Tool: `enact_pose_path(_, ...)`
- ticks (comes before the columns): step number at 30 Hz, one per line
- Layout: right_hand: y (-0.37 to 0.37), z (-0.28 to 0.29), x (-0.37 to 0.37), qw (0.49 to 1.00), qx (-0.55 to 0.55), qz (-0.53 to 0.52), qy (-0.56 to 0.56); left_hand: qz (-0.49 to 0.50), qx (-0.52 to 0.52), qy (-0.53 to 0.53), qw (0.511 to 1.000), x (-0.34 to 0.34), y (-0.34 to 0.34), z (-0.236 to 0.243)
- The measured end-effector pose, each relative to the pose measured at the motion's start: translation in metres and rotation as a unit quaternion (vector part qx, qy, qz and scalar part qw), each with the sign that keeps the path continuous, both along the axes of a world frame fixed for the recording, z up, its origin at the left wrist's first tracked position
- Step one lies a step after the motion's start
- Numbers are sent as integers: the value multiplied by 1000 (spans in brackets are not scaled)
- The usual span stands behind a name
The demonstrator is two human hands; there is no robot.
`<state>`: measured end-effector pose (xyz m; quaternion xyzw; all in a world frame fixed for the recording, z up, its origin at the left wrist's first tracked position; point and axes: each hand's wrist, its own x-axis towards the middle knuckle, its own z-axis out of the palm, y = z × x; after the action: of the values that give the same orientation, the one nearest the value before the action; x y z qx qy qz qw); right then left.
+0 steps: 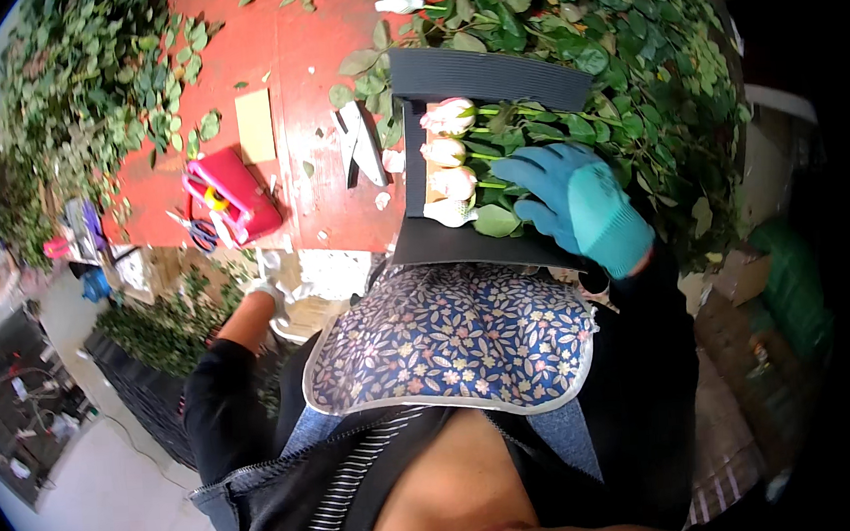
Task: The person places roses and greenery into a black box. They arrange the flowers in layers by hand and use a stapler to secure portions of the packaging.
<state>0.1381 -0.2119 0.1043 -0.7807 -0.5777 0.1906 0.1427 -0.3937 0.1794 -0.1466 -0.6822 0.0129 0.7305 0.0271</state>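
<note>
Roses: four pale pink-white roses [451, 163] are lying in a column on a dark corrugated sheet [491, 76], heads pointing left, stems running right; long axis is left-right.
Sheet: it is resting on the near edge of the red surface [287, 70], with its far end folded up.
Right hand: the right hand [577, 203], in a blue glove, is resting palm-down on the stems just right of the rose heads, fingers spread and partly curled, pressing rather than clearly gripping; whether any stem is being pinched underneath cannot be told.
Left hand: the left hand [269, 293], in a whitish glove, is hanging below the near edge of the surface, well apart from the roses; how far it is open cannot be told, and it is partly hidden.
Hidden: the stems are being lost under the glove and in the leafy heap [626, 49] to the right.
Other items: a pink case [236, 194] with scissors [199, 231] is lying at the left on the surface; a white-handled tool [364, 143] is lying just left of the sheet.
Near field: a floral apron [449, 337] is covering the lower end of the sheet.
</note>
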Motion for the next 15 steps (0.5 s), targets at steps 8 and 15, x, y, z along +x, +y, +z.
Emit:
enact_pose_path(8, 25, -15, -29, 978, -175, 115, 3, 245, -130, -515, 811, 307, -108, 183)
enact_pose_path(15, 31, -41, -26, 982, -148, 87, 85, 85, -413, -638, 644, 377, -150, 183)
